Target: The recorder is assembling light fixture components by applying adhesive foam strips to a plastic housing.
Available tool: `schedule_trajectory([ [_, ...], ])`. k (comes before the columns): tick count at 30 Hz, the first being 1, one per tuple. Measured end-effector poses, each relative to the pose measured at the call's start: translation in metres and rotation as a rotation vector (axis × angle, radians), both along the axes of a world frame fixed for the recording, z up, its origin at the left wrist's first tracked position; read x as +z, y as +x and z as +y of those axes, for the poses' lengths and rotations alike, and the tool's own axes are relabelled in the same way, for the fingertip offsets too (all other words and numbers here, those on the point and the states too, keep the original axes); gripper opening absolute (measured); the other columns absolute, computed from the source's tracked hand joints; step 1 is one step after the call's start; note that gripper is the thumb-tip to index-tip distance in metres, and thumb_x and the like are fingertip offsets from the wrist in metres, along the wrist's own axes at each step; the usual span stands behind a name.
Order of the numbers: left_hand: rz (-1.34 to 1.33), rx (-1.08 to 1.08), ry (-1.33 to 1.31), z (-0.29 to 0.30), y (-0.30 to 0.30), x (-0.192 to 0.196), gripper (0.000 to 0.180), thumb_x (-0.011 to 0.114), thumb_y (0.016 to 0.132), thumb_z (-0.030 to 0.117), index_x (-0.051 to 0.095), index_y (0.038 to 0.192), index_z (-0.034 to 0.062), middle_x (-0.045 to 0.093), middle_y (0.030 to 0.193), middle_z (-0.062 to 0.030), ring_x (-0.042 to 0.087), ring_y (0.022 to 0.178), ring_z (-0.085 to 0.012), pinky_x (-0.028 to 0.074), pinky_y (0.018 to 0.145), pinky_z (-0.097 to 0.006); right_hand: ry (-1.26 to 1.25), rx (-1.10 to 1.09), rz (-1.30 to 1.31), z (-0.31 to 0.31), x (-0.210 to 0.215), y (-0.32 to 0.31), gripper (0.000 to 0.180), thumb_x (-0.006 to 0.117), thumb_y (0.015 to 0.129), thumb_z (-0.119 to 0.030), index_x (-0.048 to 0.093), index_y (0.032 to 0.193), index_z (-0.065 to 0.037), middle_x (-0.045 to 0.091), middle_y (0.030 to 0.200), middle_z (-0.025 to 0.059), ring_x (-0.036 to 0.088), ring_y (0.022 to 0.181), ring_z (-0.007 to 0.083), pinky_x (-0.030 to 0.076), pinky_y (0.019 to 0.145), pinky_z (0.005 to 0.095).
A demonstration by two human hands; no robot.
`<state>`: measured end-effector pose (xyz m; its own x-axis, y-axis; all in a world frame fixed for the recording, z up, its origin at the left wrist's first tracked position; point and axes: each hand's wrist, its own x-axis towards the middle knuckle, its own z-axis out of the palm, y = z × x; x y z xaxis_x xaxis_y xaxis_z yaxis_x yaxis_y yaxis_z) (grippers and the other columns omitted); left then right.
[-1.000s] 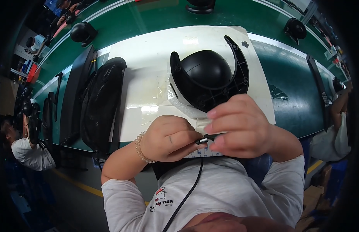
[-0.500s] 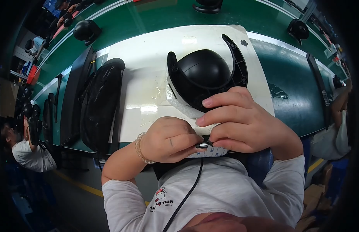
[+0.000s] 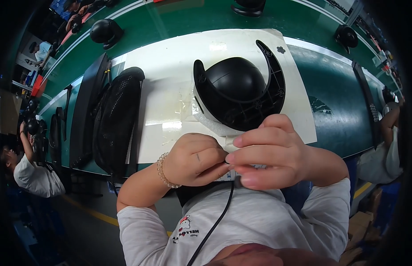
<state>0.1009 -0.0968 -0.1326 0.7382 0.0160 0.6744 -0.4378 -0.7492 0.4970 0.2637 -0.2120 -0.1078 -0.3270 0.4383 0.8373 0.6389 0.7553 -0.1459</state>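
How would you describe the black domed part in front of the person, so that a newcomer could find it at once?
On the green workbench lies a white sheet. At its near edge, just beyond the two hands, sits the black domed housing, cradled in a black curved bracket. Unlike the flat mesh grille to its left, it is smooth and rounded.

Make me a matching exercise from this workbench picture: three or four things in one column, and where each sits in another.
Things:
1. black dome housing
2. black mesh grille
3. bead bracelet
4. black cable

Places:
A. on the left wrist
B. running down over the white shirt
C. on the white mat, just beyond the hands
D. at the mat's left edge

Pairs: 1-C, 2-D, 3-A, 4-B
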Motion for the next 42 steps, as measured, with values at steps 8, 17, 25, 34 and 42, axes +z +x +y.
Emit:
schedule_trajectory([
  [8,0.088,-0.069,-0.069,0.000,0.000,-0.007,0.015,0.069,0.067,0.008,0.057,0.074,0.0025,0.051,0.059,-0.0072,0.052,0.050,-0.0225,0.041,0.045,-0.031,-0.073,-0.021,-0.143,-0.003,0.003,0.002,0.027,0.060,0.075,-0.012,0.057,0.101,-0.019,0.053,0.075,-0.0044,0.052,0.072,0.0109,0.034,0.064,0.0240],
  [17,-0.036,0.049,0.065,0.001,0.005,-0.001,0.021,0.073,0.063,0.010,0.058,0.078,0.0053,0.056,0.070,-0.0060,0.053,0.054,-0.0200,0.040,0.046,-0.029,-0.526,-0.075,0.385,0.000,0.021,0.036,0.062,0.055,0.075,0.004,0.025,0.128,-0.006,0.052,0.078,0.0035,0.050,0.071,0.0087,0.036,0.063,0.0222],
  [25,-0.183,0.187,0.201,0.002,0.011,-0.004,0.028,0.075,0.056,0.010,0.059,0.079,0.0075,0.060,0.092,-0.0073,0.054,0.061,-0.0207,0.043,0.049,-0.028,-0.782,-0.212,0.403,0.004,0.037,0.035,0.056,0.056,0.076,0.004,0.034,0.127,-0.003,0.056,0.081,0.0037,0.049,0.065,0.0072,0.040,0.069,0.0202],
  [34,-0.134,0.202,0.158,0.003,0.013,-0.006,0.024,0.075,0.058,0.010,0.061,0.078,0.0071,0.059,0.087,-0.0061,0.056,0.064,-0.0199,0.044,0.052,-0.029,-0.372,-0.379,0.015,-0.004,0.024,0.033,0.048,0.060,0.071,0.008,0.047,0.115,-0.005,0.062,0.078,0.0057,0.055,0.057,0.0137,0.042,0.054,0.0250],
  [42,-0.137,0.207,0.121,0.003,0.013,-0.008,0.023,0.075,0.060,0.011,0.061,0.078,0.0069,0.058,0.086,-0.0058,0.055,0.063,-0.0194,0.043,0.052,-0.028,-0.409,-0.409,0.069,-0.016,0.030,0.025,0.029,0.070,0.066,-0.002,0.060,0.093,-0.008,0.060,0.088,0.0063,0.055,0.064,0.0161,0.041,0.055,0.0264],
])
